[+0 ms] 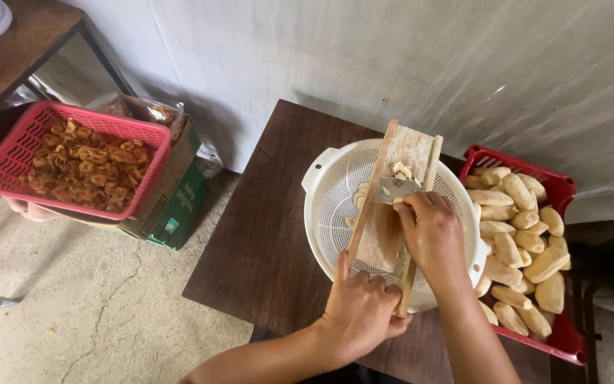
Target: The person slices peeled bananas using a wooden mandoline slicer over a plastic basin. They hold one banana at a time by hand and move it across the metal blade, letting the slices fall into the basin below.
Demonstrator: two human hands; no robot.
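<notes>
Gripping the near end of a wooden slicer board point(392, 206), the left hand point(360, 309) is closed around its lower edge, while the right hand point(431, 231) presses down on the board just below the metal blade point(396, 188), fingers curled over a small piece of peeled banana too hidden to make out clearly. The 2 hands are apart, 1 at the board's foot and 1 at its middle. The board lies tilted across a white colander point(328, 206) on a dark brown table point(264, 249); its long axis runs from the person up and slightly right, its far end pointing toward the wall.

By my judgement the work is early: only a few pale slices point(359, 198) lie in the colander, and a red crate point(559, 192) just right of it holds a full heap of peeled bananas point(520, 242). Well apart on the left, a red basket point(19, 153) holds fried chips point(87, 167).
</notes>
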